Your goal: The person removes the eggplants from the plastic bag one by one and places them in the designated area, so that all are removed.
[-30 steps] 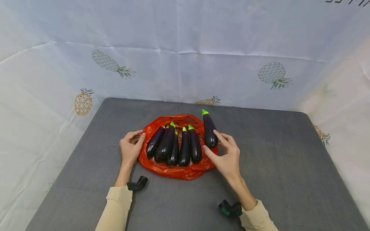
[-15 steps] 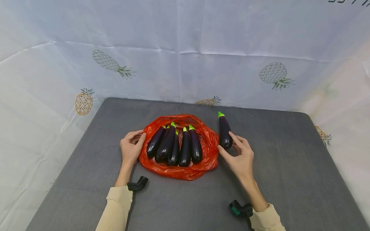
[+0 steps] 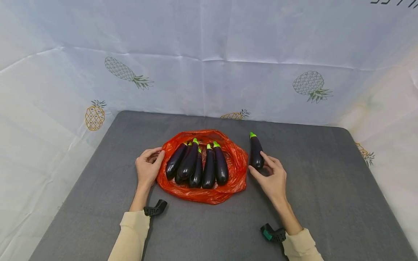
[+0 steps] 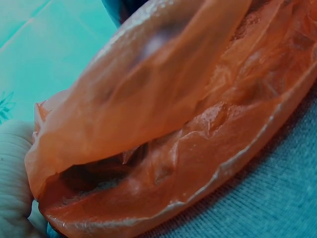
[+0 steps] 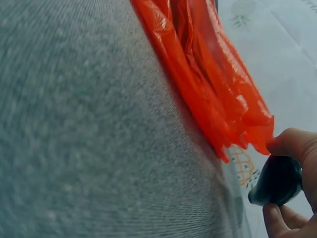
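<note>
An open red plastic bag (image 3: 209, 196) lies mid-table with several dark purple eggplants (image 3: 187, 165) side by side in it, their green stem ends pointing away from me. My left hand (image 3: 148, 166) pinches the bag's left rim; in the left wrist view its thumb (image 4: 15, 168) is at the edge of the plastic. Just right of the bag, my right hand (image 3: 271, 177) holds one eggplant (image 3: 256, 152) by its rounded bottom end, green stem tilted away. The right wrist view shows this eggplant (image 5: 277, 181) between thumb and fingers, with the bag's rim close to the thumb.
A grey cloth-covered table (image 3: 209, 235) carries everything. Behind it and at both sides hangs a pale curtain (image 3: 209, 83) printed with pineapples. A black device (image 3: 156, 207) is worn at the left wrist, and a similar black device (image 3: 273, 233) at the right.
My right hand has carried the eggplant rightward from over the bag's right rim to beside it, and the eggplant is now slightly lower. The left hand stays at the bag's left rim.
</note>
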A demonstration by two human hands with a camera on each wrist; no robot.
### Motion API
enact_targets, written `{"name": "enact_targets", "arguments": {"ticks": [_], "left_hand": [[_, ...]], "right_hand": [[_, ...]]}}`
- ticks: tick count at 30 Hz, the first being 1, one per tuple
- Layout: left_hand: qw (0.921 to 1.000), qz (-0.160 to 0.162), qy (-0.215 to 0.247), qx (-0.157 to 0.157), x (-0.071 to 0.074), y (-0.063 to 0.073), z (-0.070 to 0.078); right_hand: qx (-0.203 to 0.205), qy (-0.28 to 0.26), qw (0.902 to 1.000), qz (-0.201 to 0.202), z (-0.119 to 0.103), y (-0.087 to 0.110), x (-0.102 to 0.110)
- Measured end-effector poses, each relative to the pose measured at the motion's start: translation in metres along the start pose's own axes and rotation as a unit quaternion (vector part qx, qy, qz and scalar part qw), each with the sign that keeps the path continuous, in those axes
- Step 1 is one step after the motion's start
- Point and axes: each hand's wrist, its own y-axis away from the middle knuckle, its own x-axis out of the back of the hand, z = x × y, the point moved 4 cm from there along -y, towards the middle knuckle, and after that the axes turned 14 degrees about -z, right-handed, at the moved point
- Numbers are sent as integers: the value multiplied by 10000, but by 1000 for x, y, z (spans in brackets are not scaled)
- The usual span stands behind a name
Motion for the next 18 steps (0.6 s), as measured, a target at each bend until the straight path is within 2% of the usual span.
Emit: {"name": "enact_targets", "arguments": {"ticks": [10,18], "left_hand": [[9999,33,-100,104,-1,-1,1],[9998,-26,-180,68,-6,3,30]], "right_hand": [[-225,203,9994,-160,14,-6,-4],[-156,431,9984,-330,19,-9,-6]]}}
